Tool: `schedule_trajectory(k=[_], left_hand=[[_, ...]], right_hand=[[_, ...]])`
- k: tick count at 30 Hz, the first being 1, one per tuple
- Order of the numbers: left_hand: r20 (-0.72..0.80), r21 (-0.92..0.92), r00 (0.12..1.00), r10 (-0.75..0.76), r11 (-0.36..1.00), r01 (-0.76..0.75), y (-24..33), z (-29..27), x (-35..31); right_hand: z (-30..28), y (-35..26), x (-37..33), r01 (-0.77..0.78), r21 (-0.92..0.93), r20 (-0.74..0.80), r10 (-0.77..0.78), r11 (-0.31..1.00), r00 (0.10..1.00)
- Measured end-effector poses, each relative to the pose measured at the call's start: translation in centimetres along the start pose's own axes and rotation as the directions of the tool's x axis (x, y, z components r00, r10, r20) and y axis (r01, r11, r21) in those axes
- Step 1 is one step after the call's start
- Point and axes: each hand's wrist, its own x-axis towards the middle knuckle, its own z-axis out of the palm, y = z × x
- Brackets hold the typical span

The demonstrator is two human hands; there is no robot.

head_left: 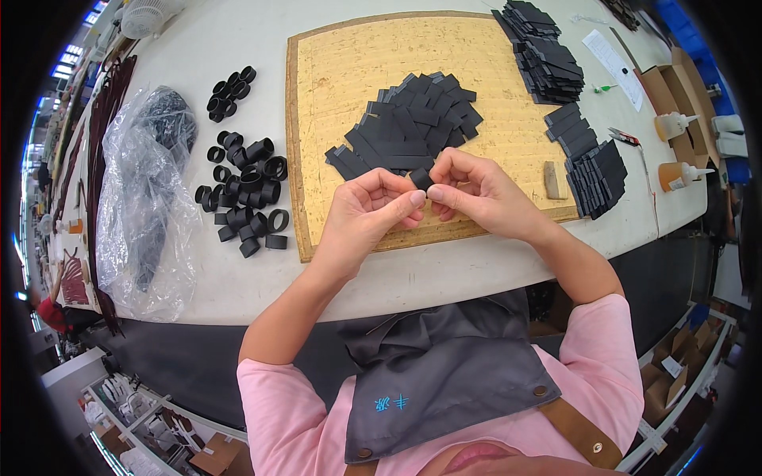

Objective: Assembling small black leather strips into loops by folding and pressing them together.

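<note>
Between the fingertips of my left hand [367,213] and my right hand [482,197] is a small black loop [421,178], bent from a flat strip. Both hands pinch it, one from each side, above the near part of a yellow board [337,63]. Just beyond my fingers, a loose heap of flat black strips [409,127] lies on that board. To the left of the board, several finished-looking black rings [252,182] sit on the white table, with a smaller group of rings [230,94] farther back.
Stacked black strips [549,59] line the board's right side, with more strips [595,174] nearer me. A small block [553,181], a red cutter knife [624,136] and two glue bottles [679,176] are on the right. A clear plastic bag [151,206] lies at the left.
</note>
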Motion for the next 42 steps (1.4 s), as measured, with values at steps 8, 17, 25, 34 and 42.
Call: schedule_trajectory(k=[8,17,25,34,42], left_hand=[[0.026,-0.093,0.997,-0.069,0.993,0.071,-0.2,-0.4,0.1],[-0.092,0.263,0.943,0.319,0.921,-0.286,0.9,0.5,-0.4],[0.172,0.214,0.982,0.077,0.97,-0.113,0.5,0.4,-0.4],[0.219,0.288,0.976,0.014,0.955,-0.078,-0.2,-0.2,0.1],[0.253,0.26,0.967,0.031,0.96,-0.099,-0.5,-0.1,0.6]], right_hand=[[0.2,-0.4,0.0,-0.002,0.039,0.053,0.0,0.999,0.999],[-1.1,-1.0,0.0,-0.031,0.146,0.141,0.01,0.989,0.99],[-1.8,-1.0,0.1,-0.044,0.106,0.119,0.032,0.993,0.992],[-1.3,-1.5,-0.4,0.076,-0.286,0.201,-0.017,0.955,0.979],[0.2,0.5,0.0,0.142,-0.465,0.032,-0.143,0.874,0.989]])
